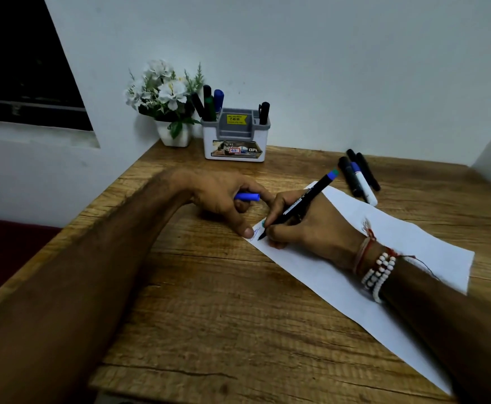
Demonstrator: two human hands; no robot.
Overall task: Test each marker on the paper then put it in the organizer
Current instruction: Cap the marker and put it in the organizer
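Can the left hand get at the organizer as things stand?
Probably, but not freely: the left hand holds a blue cap and pins the paper. The desk between it and the organizer looks clear.

We are seeing a black marker (296, 206) (blue-ended) crossing white paper (413, 243), a blue cap (247, 197), and a brown wood-grain table (223, 301).

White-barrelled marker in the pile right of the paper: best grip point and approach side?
Pinch the white marker mid-barrel from above, fingers across its width. It lies flat on the table, and dark markers crowd its far end, so the near end looks freer.
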